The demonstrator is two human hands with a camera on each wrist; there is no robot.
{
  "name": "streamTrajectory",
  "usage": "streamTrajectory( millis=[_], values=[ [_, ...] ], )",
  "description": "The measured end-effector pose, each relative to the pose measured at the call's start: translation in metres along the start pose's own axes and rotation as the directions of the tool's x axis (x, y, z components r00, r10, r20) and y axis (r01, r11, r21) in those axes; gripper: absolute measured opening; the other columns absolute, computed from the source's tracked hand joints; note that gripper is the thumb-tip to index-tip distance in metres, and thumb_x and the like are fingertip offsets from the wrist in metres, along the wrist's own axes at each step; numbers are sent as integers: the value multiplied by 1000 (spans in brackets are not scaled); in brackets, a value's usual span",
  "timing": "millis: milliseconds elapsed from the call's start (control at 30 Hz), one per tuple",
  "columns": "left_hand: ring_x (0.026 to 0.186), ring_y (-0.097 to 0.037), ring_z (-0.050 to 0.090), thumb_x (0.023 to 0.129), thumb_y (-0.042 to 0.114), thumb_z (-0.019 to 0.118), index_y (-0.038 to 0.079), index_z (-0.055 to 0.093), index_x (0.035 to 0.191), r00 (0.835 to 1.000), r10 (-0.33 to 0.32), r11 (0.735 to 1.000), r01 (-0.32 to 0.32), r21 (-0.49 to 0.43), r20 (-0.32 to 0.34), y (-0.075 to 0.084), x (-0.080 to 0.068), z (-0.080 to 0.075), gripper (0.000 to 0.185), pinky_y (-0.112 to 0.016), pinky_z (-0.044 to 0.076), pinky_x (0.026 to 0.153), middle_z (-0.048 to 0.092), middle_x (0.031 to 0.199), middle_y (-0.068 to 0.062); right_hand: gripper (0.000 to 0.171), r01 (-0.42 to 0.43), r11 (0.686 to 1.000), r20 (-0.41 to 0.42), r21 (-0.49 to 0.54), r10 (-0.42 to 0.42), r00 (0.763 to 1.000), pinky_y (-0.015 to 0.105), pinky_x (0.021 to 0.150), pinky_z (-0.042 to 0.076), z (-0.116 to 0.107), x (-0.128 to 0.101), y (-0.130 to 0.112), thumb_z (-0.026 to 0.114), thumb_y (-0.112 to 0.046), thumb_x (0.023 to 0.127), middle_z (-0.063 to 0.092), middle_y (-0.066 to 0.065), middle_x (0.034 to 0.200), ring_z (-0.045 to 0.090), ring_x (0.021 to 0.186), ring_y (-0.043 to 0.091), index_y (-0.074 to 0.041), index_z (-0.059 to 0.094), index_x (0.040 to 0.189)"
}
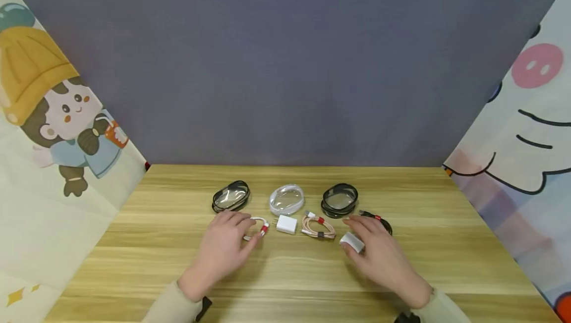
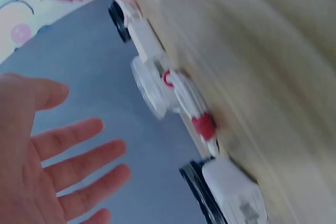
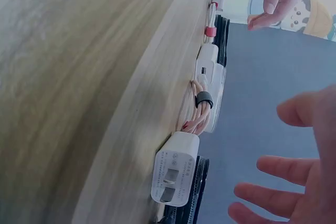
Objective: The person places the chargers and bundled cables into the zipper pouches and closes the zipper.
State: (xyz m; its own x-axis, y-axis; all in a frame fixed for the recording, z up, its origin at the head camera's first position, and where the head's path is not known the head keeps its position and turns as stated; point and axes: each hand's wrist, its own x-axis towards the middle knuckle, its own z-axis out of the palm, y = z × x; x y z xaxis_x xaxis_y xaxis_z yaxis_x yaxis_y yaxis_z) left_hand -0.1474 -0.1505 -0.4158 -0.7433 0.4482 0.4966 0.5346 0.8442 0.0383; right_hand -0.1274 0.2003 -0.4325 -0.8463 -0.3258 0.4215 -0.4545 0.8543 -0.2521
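My left hand [image 1: 225, 243], fingers spread, hovers over the left end of a row of small items. Beside its fingertips lies a coiled white cable [image 1: 264, 229] with a red tie. The left wrist view shows a white charger [image 2: 233, 190] that this hand hides from the head view. My right hand [image 1: 379, 253] hovers at the other end, thumb apart from its straight fingers. Its thumb and fingers overlap another white charger [image 1: 352, 242] in the head view, but the right wrist view shows the hand apart from that charger [image 3: 175, 169]. A black cable [image 1: 387, 225] lies just beyond.
Between the hands lie a white charger [image 1: 286, 224] and a coiled pink cable [image 1: 320, 234]. Behind them sit a clear oval case with a black rim [image 1: 231, 209], one with a white rim [image 1: 283, 211] and another black-rimmed one [image 1: 336, 213]. A grey panel [image 1: 294, 75] rises behind the wooden table [image 1: 294, 283].
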Motion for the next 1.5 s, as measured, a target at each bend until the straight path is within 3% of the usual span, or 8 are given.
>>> streamTrajectory(
  millis=[233, 433, 667, 900, 1200, 1500],
  values=[
    [89, -25, 63, 82, 30, 66, 13, 70, 93, 995, -28, 1000, 28, 6, -94, -30, 6, -3, 20, -41, 48, 86, 69, 93, -2, 44, -29, 999, -17, 46, 30, 999, 47, 88, 46, 4, 2, -2, 72, -34, 81, 62, 4, 118, 55, 109, 26, -15, 63, 119],
    [79, -25, 63, 80, 24, 68, 12, 70, 93, 991, -76, 997, 77, 2, -106, -57, 10, -4, 18, -41, 52, 67, 69, 89, -4, 40, -38, 997, -5, 72, 38, 999, 47, 90, 45, 6, 8, -9, 70, -33, 82, 63, 1, 116, 56, 108, 24, -16, 63, 118],
    [92, -30, 62, 83, 24, 67, 11, 68, 103, 988, -153, 986, 154, -63, 21, -84, 15, 1, 25, -46, 53, 70, 68, 101, -10, 39, -28, 992, 17, 126, 26, 1000, 43, 86, 49, 12, 21, -28, 69, -34, 84, 63, -1, 115, 57, 107, 20, -15, 64, 118],
    [110, -33, 56, 84, 36, 67, 12, 65, 114, 961, -205, 968, 227, -106, 186, -101, 25, 12, 39, -52, 46, 88, 61, 120, -10, 35, 3, 987, 55, 161, -12, 998, 42, 94, 44, 26, 39, -43, 67, -32, 86, 64, -4, 114, 56, 109, 19, -17, 64, 117],
    [113, -34, 54, 79, 37, 73, 14, 67, 113, 947, -182, 965, 224, -140, 263, -112, 28, 21, 42, -54, 46, 88, 57, 128, -10, 31, 47, 970, 82, 240, -68, 994, 35, 89, 48, 48, 68, -64, 66, -29, 86, 65, -4, 112, 58, 104, 14, -17, 67, 115],
    [112, -34, 55, 73, 37, 78, 19, 66, 103, 931, -194, 962, 242, -125, 308, -115, 31, 26, 38, -56, 47, 82, 55, 130, -7, 30, 107, 965, 109, 239, -136, 985, 34, 91, 47, 60, 91, -79, 61, -28, 89, 67, -2, 108, 60, 102, 16, -13, 67, 114]
  ],
)
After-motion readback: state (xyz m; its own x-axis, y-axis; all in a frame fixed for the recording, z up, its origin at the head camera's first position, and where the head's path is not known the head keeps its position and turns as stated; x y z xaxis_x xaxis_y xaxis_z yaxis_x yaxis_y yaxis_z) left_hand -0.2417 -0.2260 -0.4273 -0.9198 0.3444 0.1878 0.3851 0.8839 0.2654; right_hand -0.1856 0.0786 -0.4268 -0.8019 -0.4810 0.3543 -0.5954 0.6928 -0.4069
